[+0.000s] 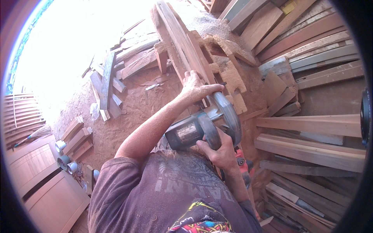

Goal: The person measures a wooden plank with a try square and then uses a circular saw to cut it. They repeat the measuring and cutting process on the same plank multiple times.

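Note:
A dusty circular saw (184, 133) with a dark motor housing and a rounded grey guard is in front of my body. My right hand (222, 152) is closed around its rear handle. Ahead of the saw, my left hand (194, 88) lies on a long wooden board (182, 42), fingers stretched forward and thumb spread toward the saw's front. The board runs away from me on a wooden support coated in sawdust. Where the blade meets the wood is hidden by the guard and my left hand.
Stacked planks (311, 151) crowd the right side. Sawdust-covered wooden blocks (229, 77) stand beside the board. A red and black tool (243, 163) is near my right forearm. Loose offcuts (107, 83) lie on the sandy ground at left, with panelled wooden doors (56, 202) at lower left.

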Action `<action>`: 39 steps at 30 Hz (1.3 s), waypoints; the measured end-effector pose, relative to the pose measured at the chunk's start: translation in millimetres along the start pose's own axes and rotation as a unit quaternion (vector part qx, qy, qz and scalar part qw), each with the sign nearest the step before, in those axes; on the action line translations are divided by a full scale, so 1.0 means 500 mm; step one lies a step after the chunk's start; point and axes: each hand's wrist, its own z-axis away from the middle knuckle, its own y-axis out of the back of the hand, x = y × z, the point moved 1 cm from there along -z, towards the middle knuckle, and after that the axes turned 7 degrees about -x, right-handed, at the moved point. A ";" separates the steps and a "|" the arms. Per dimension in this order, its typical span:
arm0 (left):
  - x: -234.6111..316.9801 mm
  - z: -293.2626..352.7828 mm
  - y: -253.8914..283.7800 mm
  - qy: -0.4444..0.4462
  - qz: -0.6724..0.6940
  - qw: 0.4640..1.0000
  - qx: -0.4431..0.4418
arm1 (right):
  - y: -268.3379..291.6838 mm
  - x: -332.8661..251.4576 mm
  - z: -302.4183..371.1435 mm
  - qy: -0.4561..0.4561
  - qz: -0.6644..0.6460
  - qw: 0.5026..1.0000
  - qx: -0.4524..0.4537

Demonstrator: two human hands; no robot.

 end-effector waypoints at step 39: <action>-0.008 -0.022 0.047 -0.013 0.032 0.999 -0.012 | -0.012 -0.015 -0.043 0.002 0.019 1.000 0.000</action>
